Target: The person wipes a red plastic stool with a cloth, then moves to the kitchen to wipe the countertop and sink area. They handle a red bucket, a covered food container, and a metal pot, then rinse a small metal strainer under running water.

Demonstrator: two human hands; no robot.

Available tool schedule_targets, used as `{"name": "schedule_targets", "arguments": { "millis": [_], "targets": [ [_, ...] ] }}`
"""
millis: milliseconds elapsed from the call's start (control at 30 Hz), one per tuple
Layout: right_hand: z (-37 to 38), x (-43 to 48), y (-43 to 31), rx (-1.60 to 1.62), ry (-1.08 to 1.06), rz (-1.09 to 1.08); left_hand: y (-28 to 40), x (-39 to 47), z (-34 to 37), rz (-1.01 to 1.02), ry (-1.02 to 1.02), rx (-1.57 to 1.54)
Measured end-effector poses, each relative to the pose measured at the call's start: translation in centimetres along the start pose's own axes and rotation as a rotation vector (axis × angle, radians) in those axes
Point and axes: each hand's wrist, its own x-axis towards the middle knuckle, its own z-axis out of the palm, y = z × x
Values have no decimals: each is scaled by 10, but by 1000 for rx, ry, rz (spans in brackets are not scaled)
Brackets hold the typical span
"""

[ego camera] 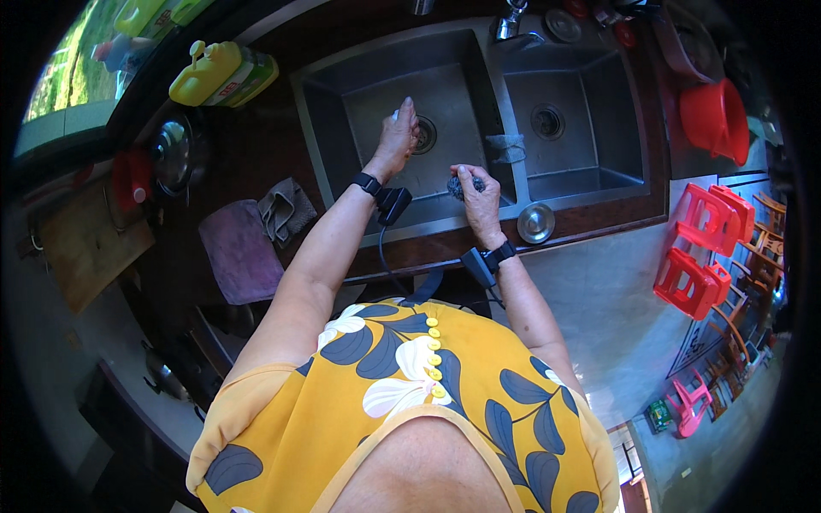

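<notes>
My left hand (397,138) is over the larger basin of a double stainless steel sink (442,211), with its fingers folded around a small whitish thing (395,115) that is mostly hidden. Under that hand lies the basin's drain strainer (424,135). Near the basin's front right corner, my right hand (480,195) grips a dark wire scouring pad (457,187) between thumb and fingers. A grey-green cloth (507,148) hangs over the divider between the basins. Just right of my right hand, a small round metal bowl or lid (536,223) stands on the front edge.
The chrome faucet (510,22) rises behind the divider. Left of the sink are a grey cloth (287,210), a purple cloth (240,250), a metal lid (173,152) and a yellow jug (221,74). A red basin (713,122) and red plastic stools (696,282) are on the right.
</notes>
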Motion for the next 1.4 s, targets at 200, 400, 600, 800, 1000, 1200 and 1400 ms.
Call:
{"name": "schedule_targets", "arguments": {
  "millis": [200, 400, 600, 800, 1000, 1200, 1400],
  "targets": [
    [2, 4, -2, 16, -18, -10, -5, 9, 5, 44, 44, 5],
    [3, 3, -3, 45, -1, -12, -13, 19, 3, 5, 38, 70],
    [-1, 5, 1, 27, -31, 11, -10, 14, -10, -147, -92, 40],
    [5, 9, 5, 43, -27, 42, -10, 5, -23, -117, -44, 431],
    [11, 13, 7, 30, -48, 61, -31, 9, -45, -64, 15, 434],
    [16, 16, -3, 210, -49, 261, -45, 21, -83, 87, 305, 488],
    [22, 17, -12, 257, -82, 312, -57, 68, -118, -8, 336, 501]
  ]
}}
